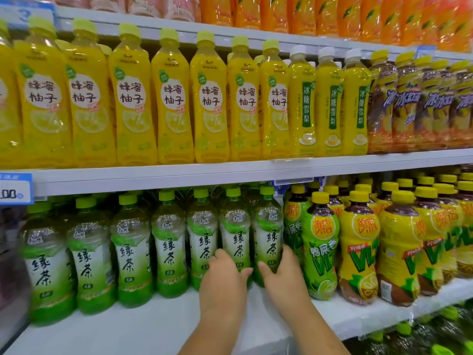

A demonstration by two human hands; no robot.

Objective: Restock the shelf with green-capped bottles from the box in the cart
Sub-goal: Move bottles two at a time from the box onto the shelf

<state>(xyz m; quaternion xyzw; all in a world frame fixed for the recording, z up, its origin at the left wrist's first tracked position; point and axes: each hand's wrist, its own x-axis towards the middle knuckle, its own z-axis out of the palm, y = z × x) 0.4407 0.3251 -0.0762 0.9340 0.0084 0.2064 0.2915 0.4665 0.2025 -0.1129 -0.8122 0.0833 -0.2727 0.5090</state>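
A row of green-capped green tea bottles [130,249] stands on the lower white shelf [143,326]. My left hand [222,280] wraps the base of one green-capped bottle [234,234] near the row's right end. My right hand [284,275] grips the rightmost green-capped bottle [267,229] at its lower part. Both bottles stand upright on the shelf, side by side. The cart and its box are out of view.
Yellow-capped lemon tea bottles [361,247] crowd the shelf right of my hands. Yellow honey-pomelo bottles [171,103] and pear drinks [330,103] fill the shelf above. Bare shelf lies in front of the green tea row. A blue price tag [15,188] hangs at left.
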